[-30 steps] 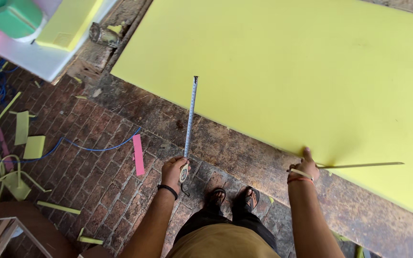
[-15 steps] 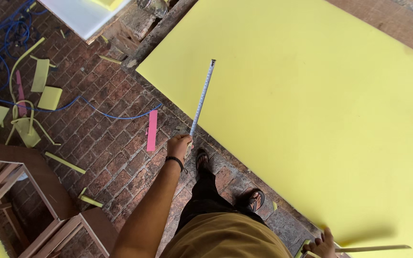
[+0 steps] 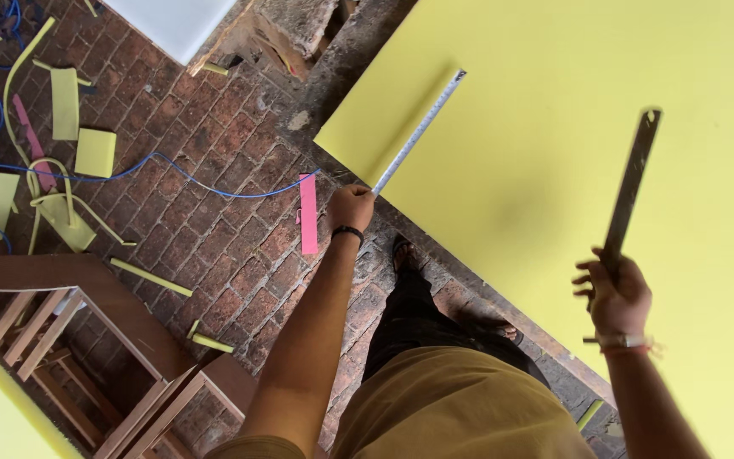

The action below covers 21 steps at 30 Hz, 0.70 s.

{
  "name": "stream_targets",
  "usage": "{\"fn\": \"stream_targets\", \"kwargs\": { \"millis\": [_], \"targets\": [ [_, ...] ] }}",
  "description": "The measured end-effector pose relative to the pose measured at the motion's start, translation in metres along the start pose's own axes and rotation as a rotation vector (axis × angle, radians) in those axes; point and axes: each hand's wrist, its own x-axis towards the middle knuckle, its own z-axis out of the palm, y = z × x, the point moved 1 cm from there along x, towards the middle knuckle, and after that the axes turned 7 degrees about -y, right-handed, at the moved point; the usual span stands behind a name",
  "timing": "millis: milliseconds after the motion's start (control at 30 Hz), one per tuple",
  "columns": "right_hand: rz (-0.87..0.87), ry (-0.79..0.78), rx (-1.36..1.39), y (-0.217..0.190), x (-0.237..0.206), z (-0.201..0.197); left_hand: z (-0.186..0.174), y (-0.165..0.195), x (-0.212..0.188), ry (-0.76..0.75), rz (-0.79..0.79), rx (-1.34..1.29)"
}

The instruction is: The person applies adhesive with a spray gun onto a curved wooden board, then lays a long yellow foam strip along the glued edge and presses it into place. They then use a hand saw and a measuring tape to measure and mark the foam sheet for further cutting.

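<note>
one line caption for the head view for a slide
Left hand holds tape measure on yellow foam sheet; right hand lifts metal ruler.

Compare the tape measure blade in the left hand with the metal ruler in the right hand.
The tape measure blade is pale and silvery; the metal ruler is dark and dull. The blade lies low across the corner of the yellow foam sheet, while the ruler is lifted above the sheet, casting a shadow. The left hand closes over the blade's near end; the right hand grips the ruler's lower end with its fingers spread. Both are long, thin, straight strips.
</note>
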Motion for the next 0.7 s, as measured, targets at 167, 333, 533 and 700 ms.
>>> {"fn": "stream_targets", "kwargs": {
  "millis": [167,333,533,700],
  "targets": [
    [0.050,-0.221,-0.250,-0.066,0.088,0.090,-0.011,0.005,0.015,-0.101,-0.039,-0.036],
    [0.114,-0.296,-0.386,-0.102,0.126,0.127,-0.015,0.006,0.018,-0.121,-0.077,-0.036],
    [0.036,-0.314,-0.579,-0.113,0.150,0.122,-0.021,0.006,0.010,-0.114,-0.009,-0.014],
    [-0.087,-0.281,-0.720,-0.114,0.165,0.106,-0.020,0.006,0.008,-0.095,-0.010,-0.038]
  ]
}}
